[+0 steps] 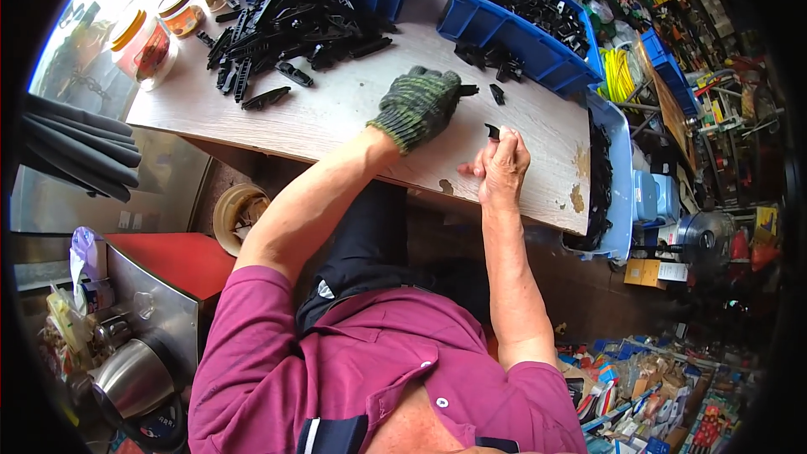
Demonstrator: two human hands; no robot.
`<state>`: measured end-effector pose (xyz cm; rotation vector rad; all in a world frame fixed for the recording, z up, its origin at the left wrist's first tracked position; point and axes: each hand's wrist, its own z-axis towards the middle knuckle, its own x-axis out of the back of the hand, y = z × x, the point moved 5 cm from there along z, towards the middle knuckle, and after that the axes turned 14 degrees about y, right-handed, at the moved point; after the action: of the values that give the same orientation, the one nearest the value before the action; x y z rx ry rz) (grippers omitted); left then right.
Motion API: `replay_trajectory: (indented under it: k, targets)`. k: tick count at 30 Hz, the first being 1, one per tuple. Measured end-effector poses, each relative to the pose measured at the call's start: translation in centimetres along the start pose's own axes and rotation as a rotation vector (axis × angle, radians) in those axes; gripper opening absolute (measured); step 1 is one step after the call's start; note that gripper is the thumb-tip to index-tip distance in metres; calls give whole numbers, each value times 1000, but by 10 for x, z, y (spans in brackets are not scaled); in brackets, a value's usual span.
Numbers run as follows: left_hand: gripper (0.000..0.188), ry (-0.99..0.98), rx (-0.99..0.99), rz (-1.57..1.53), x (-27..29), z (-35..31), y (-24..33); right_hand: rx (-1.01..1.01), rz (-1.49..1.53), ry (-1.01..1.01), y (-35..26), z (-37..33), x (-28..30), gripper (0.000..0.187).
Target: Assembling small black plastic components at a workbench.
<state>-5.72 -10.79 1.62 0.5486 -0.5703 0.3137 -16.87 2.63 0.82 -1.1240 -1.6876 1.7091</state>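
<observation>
My left hand (416, 109), in a dark green and black knitted glove, is closed over the middle of the table. A dark plastic part (468, 90) pokes out past its fingers. My bare right hand (503, 164) is closed near the front edge, gripping a small black plastic piece (493, 131) between thumb and finger. The two hands are apart. Just beyond them lies a loose black piece (498, 94), with a small cluster of black pieces (492, 59) behind it. A large heap of long black plastic parts (294, 29) covers the table's far left.
Blue crates (521, 46) of black parts line the back of the wooden table (336, 118). A light blue tub (620, 176) with more parts stands off its right end. Lidded jars (145, 50) sit at the left edge. A bucket (231, 223) is on the floor.
</observation>
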Motion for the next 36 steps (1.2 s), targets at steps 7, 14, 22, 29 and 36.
replay_trajectory:
  k: [7,14,22,29,36]
  targets:
    - [27,-125,168,-466,29,-41,28,38,22,25,-2,-1,1,29]
    - [27,-188,332,-632,23,-41,32,79,-62,11,-1,-3,2,31]
    - [28,11,490,-717,5,-41,66,357,-124,133,1,10,16,27]
    - [31,-110,537,-721,3,-43,72,281,-74,92,6,16,24,29]
    - [38,118,222,413,139,-54,-41,48,-42,28,0,-2,9,27]
